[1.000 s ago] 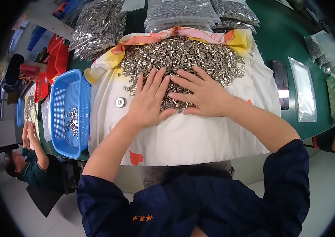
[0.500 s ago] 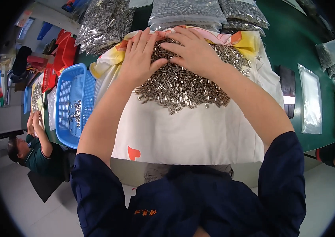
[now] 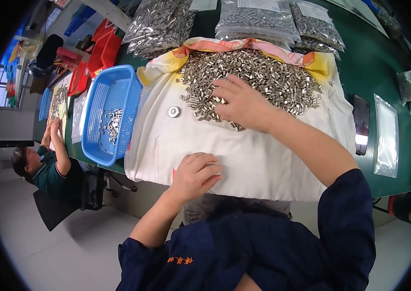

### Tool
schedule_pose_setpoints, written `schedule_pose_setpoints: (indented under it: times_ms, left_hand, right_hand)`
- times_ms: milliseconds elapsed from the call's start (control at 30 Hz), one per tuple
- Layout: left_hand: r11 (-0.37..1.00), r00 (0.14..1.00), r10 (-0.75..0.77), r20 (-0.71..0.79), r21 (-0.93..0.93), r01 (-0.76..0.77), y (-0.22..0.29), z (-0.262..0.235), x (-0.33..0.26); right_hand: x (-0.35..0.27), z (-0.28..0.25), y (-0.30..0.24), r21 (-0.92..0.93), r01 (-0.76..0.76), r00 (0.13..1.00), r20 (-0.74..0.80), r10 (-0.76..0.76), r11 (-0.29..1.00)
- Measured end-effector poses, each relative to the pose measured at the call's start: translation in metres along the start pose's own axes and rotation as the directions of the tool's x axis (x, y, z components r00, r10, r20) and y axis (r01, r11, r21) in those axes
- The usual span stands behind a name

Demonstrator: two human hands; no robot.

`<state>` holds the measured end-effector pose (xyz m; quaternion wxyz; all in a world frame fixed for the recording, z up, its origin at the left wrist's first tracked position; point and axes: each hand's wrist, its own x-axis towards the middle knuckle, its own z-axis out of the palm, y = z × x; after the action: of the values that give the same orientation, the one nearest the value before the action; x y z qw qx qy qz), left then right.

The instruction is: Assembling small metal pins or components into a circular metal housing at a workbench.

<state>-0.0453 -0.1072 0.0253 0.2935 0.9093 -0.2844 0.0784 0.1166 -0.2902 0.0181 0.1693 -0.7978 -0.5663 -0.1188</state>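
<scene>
A broad heap of small silver metal sleeves lies on a white cloth with a yellow and pink patterned far edge. My right hand rests at the near left part of the heap, fingers spread and touching the pieces. Its palm side is hidden. Closer to me, my left hand sits on the cloth by the front edge, fingers loosely bent and a little apart, with nothing visible in them. A round silver disc lies on the cloth left of the heap.
A blue plastic basket holding some metal pieces stands on the left. Filled clear bags line the back. On the right lie a black phone-like object and a flat clear bag. A co-worker sits at the far left.
My left hand has come back from the heap to the cloth's front edge. My right hand has drawn nearer across the heap. The disc now shows, and the view has shifted.
</scene>
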Motion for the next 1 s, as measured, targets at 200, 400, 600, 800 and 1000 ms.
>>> schedule_pose_setpoints:
  times_ms: [200, 400, 600, 800, 1000]
  left_hand:
    - [0.997, 0.999, 0.014, -0.033, -0.073, -0.016, 0.007, 0.01, -0.031]
    - [0.991, 0.96, -0.131, -0.247, -0.049, 0.123, -0.029, -0.021, -0.017]
    - [0.91, 0.886, -0.401, -0.232, 0.011, 0.414, -0.096, -0.05, 0.033]
    - [0.907, 0.927, -0.374, 0.016, 0.215, 0.362, -0.11, -0.055, 0.042]
    - [0.894, 0.905, -0.415, 0.09, 0.225, 0.387, -0.101, -0.054, 0.045]
  right_hand:
    - [0.022, 0.015, -0.007, 0.084, -0.09, 0.971, -0.215, 0.106, 0.992]
    - [0.045, 0.037, -0.01, -0.097, 0.021, 0.985, -0.166, -0.037, 0.995]
    - [0.044, 0.022, 0.01, -0.058, -0.459, 0.783, -0.498, 0.373, 0.886]
    - [0.056, 0.022, -0.056, 0.023, -0.368, 0.892, -0.273, 0.36, 0.93]
    - [0.05, 0.031, -0.069, 0.072, -0.429, 0.87, -0.235, 0.433, 0.9]
